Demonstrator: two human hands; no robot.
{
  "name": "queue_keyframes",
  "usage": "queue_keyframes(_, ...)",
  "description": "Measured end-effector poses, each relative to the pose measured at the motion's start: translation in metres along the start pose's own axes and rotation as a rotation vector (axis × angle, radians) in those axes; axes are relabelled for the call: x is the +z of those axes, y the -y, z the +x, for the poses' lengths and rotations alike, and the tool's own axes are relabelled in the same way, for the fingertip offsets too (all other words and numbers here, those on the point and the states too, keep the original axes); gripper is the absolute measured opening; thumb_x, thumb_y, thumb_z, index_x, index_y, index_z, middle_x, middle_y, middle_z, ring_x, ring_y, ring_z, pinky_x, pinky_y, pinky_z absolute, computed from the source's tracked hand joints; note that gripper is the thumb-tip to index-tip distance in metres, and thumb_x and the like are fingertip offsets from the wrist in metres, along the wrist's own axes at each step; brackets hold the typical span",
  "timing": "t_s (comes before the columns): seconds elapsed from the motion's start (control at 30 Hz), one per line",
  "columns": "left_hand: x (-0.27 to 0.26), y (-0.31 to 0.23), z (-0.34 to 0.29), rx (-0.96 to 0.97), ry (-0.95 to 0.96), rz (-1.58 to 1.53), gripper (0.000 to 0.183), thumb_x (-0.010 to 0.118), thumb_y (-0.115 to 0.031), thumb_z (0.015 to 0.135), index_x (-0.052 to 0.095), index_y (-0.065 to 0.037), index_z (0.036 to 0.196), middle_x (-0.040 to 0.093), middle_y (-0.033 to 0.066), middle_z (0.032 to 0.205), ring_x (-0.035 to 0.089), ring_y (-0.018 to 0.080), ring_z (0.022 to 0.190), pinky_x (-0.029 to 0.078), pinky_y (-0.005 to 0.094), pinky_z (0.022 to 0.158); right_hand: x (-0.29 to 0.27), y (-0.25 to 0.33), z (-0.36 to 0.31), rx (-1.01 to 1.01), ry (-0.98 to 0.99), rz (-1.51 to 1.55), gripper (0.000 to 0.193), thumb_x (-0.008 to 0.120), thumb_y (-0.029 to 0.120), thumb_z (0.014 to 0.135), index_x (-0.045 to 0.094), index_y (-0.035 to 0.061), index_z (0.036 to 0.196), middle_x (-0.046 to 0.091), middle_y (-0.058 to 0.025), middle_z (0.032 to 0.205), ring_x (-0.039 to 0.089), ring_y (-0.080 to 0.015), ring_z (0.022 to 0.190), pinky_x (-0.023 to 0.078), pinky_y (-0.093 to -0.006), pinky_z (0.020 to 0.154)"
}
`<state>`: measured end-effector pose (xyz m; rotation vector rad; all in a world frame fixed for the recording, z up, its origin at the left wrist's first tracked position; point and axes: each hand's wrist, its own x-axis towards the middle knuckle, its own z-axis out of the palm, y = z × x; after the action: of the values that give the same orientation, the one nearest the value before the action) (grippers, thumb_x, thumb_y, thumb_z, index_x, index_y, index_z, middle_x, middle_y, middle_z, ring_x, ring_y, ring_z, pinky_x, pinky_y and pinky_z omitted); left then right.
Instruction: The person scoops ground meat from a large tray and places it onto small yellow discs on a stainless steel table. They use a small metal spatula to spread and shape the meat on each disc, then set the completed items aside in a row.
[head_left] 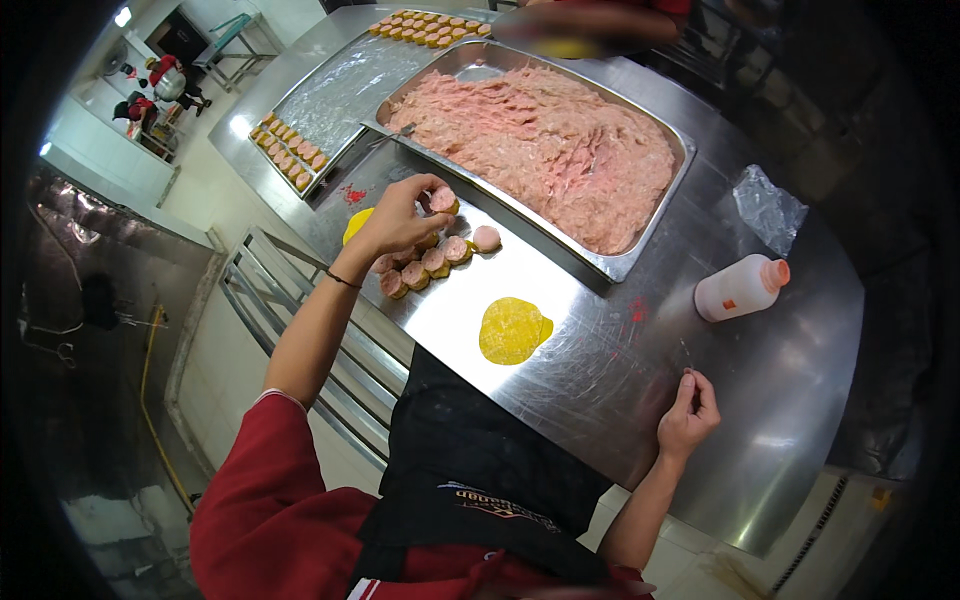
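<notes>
My left hand (405, 215) pinches a dumpling (444, 201), a short yellow wrapper cup topped with pink filling, just above the steel table. Below that hand, several similar dumplings (435, 263) stand together in rows, partly covered by my fingers. A small stack of round yellow wrappers (512, 332) lies flat nearer to me. My right hand (688, 415) is by the table's near right side, thumb and fingers pressed together. A thin, shiny sliver shows at its fingertips, too small to name. Beyond the dumplings, a big steel pan (652, 248) holds pink ground-meat filling (545, 140).
A plastic-lined tray (350, 85) bears rows of dumplings at its far and near ends. On the right stand a white bottle with an orange cap (742, 288) and a crumpled clear plastic bag (768, 208). A co-worker's red sleeve (655, 5) shows across the table.
</notes>
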<state>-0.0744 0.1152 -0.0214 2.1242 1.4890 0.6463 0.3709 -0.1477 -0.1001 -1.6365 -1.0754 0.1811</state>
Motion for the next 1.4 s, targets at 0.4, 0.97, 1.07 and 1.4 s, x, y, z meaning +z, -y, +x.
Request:
queue_keyframes(0.4, -0.003, 0.010, 0.019, 0.194, 0.327, 0.075, 0.051, 0.076, -0.015, 0.075, 0.068, 0.002, 0.122, 0.074, 0.0224, 0.111, 0.072, 0.0383, 0.099, 0.058, 0.0445, 0.088, -0.001, 0.002, 0.002, 0.070, -0.033, 0.009, 0.017, 0.070, 0.011, 0.103, 0.076, -0.0051, 0.107, 0.069, 0.0007, 0.084, 0.055, -0.0056, 0.072, 0.042, -0.0222, 0.062)
queue_keyframes(0.97, -0.013, -0.007, 0.019, 0.255, 0.415, 0.377, 0.034, 0.078, -0.013, 0.073, 0.071, -0.002, 0.105, 0.073, 0.0191, 0.098, 0.070, 0.0410, 0.095, 0.056, 0.0489, 0.085, -0.003, 0.000, 0.001, 0.150, 0.018, 0.046, 0.018, 0.070, 0.012, 0.105, 0.074, -0.0046, 0.110, 0.075, -0.0037, 0.099, 0.064, -0.0092, 0.089, 0.051, -0.0241, 0.082)
queue_keyframes(1.07, -0.012, -0.005, 0.018, 0.341, 0.352, 0.354, 0.036, 0.078, -0.014, 0.074, 0.073, -0.003, 0.108, 0.074, 0.0188, 0.100, 0.071, 0.0403, 0.096, 0.057, 0.0481, 0.086, -0.003, 0.001, 0.001, 0.131, 0.013, 0.048, 0.019, 0.070, 0.012, 0.105, 0.074, -0.0049, 0.111, 0.075, -0.0031, 0.098, 0.063, -0.0086, 0.088, 0.051, -0.0241, 0.081)
queue_keyframes(1.4, -0.016, -0.027, -0.013, 0.278, 0.052, 0.139, 0.044, 0.078, -0.010, 0.082, 0.070, -0.001, 0.124, 0.074, 0.0194, 0.118, 0.070, 0.0353, 0.112, 0.053, 0.0442, 0.102, -0.001, 0.000, 0.002, 0.106, -0.045, 0.017, 0.015, 0.071, 0.008, 0.102, 0.076, -0.0059, 0.106, 0.078, -0.0069, 0.091, 0.065, -0.0088, 0.078, 0.052, -0.0251, 0.070)
